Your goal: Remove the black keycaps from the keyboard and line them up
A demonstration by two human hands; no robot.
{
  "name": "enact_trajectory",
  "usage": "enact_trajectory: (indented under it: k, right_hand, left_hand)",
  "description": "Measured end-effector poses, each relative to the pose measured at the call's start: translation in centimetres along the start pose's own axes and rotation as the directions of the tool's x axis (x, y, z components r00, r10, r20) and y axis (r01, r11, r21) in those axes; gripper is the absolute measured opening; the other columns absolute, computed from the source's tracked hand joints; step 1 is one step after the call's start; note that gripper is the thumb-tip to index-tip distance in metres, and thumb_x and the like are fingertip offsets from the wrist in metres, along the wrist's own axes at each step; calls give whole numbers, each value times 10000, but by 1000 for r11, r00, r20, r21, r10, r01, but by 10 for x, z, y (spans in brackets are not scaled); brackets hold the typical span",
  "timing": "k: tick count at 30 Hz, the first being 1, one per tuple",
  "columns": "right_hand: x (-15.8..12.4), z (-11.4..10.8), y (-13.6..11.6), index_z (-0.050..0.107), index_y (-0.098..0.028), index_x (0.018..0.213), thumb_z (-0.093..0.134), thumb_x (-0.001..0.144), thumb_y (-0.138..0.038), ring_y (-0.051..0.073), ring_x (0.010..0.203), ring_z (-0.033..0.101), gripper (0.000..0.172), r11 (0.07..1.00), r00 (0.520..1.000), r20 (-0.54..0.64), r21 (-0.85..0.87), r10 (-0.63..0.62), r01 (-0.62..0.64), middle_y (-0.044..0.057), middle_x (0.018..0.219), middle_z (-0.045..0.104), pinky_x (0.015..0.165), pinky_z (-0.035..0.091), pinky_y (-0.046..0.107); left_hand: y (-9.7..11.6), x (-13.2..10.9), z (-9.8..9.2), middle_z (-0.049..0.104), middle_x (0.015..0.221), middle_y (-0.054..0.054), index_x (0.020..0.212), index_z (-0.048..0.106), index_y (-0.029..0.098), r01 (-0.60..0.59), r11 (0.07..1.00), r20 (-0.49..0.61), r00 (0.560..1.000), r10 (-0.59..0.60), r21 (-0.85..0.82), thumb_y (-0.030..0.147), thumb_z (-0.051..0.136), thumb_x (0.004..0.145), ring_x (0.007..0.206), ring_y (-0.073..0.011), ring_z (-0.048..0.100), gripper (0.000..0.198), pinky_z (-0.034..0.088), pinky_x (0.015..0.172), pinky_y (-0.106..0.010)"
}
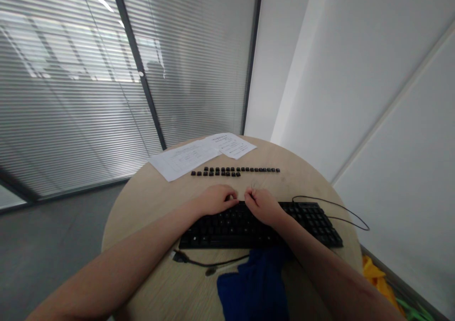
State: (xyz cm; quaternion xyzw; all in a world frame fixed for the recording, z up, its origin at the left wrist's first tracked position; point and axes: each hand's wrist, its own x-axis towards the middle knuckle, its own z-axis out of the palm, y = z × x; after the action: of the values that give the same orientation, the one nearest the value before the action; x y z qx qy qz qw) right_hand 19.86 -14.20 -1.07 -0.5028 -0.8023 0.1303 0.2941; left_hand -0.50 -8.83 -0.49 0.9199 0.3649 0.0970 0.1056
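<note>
A black keyboard (227, 228) lies across the round table in front of me. My left hand (217, 199) bends over its back edge, thumb near the top keys and fingers curled behind, seemingly gripping it. Close beside it, my right hand (262, 204) is closed in a pinch above the upper middle of the keyboard. Thin, pale wire-like tips (253, 186) poke up from its fingers; the thing itself is too small to name. Behind both hands, loose black keycaps (227, 169) stand in two rows, the back one reaching further right.
White printed papers (188, 156) cover part of the table's (131, 212) far left. A blue cloth (254, 285) lies at the front, beside a cable with a plug (180, 256) and a small brush-like tool (210, 271). The keyboard's cable (355, 214) loops past the right edge, near the wall.
</note>
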Motion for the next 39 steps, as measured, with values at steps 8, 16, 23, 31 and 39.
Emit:
enact_trajectory:
  k: [8, 16, 23, 31, 39]
  right_hand:
    - [1, 2, 2, 576, -196, 737, 463, 942, -256, 160, 593, 545, 242, 999, 1000, 19, -34, -20, 21, 17, 614, 598, 597, 308, 268]
    - [1, 4, 8, 473, -210, 672, 420, 921, -220, 147, 575, 525, 255, 990, 997, -59, 131, 52, -44, -16, 564, 501, 590, 322, 258]
    - [2, 7, 16, 434, -225, 665, 402, 931, -255, 137, 504, 495, 270, 961, 983, -111, 253, 144, -112, -32, 510, 488, 534, 330, 240]
    - [2, 5, 12, 445, -222, 662, 413, 922, -249, 140, 512, 509, 264, 967, 986, -66, 216, 150, -133, -26, 513, 495, 541, 341, 242]
    - [2, 5, 14, 448, -220, 667, 406, 924, -260, 144, 531, 515, 263, 969, 985, -92, 218, 142, -120, -21, 535, 497, 558, 350, 249]
  left_hand:
    - [-3, 0, 3, 723, 888, -30, 943, 721, 231, 1, 1000, -7, 1000, -1, -10, 420, 538, 916, 839, -202, 648, 264, 460, 754, -298]
    - [-5, 0, 3, 718, 880, -28, 956, 723, 235, 4, 1000, -8, 1000, -4, -15, 427, 534, 913, 809, -192, 645, 272, 455, 735, -288]
    - [-2, 0, 1, 708, 871, -35, 955, 717, 225, -8, 1000, 9, 1000, 8, -8, 439, 507, 921, 801, -192, 633, 302, 442, 718, -278]
    - [-1, 0, 0, 715, 892, -37, 956, 711, 225, 9, 1000, 22, 1000, -9, -8, 435, 517, 918, 823, -194, 634, 288, 435, 731, -282]
    - [1, -1, -2, 716, 887, -35, 959, 712, 220, 4, 1000, 27, 1000, -4, -14, 415, 526, 914, 824, -196, 633, 273, 428, 731, -286]
